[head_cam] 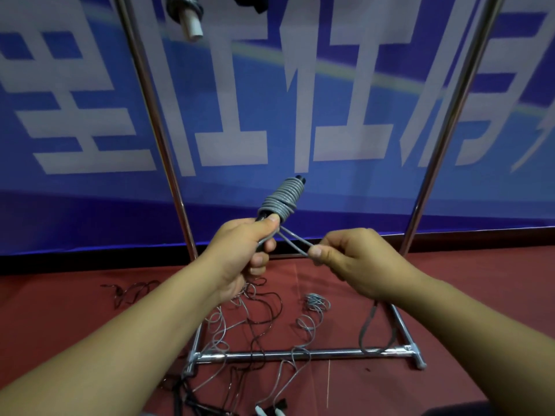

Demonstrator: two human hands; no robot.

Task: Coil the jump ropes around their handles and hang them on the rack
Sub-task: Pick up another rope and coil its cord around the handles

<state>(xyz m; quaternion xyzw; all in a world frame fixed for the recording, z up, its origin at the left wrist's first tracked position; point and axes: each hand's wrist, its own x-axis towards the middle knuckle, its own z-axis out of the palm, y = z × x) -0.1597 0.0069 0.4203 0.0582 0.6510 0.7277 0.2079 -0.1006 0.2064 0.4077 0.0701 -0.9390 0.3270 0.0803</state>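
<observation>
My left hand (244,250) grips the black handles of a grey jump rope (282,198), its cord coiled tightly round them and pointing up and away. A short loop of grey cord (295,243) runs from the coil to my right hand (351,261), which pinches it between thumb and fingers. A longer loop of the same cord (368,328) hangs below my right hand. The metal rack (303,354) stands in front of me, with its two uprights (156,121) on either side of my hands. At the top edge hangs a coiled rope with a white handle (187,16).
Several loose grey and black jump ropes (255,325) lie tangled on the red floor around the rack's base bar. Two white handle ends (270,411) lie at the bottom edge. A blue banner (330,100) with white lettering stands behind the rack.
</observation>
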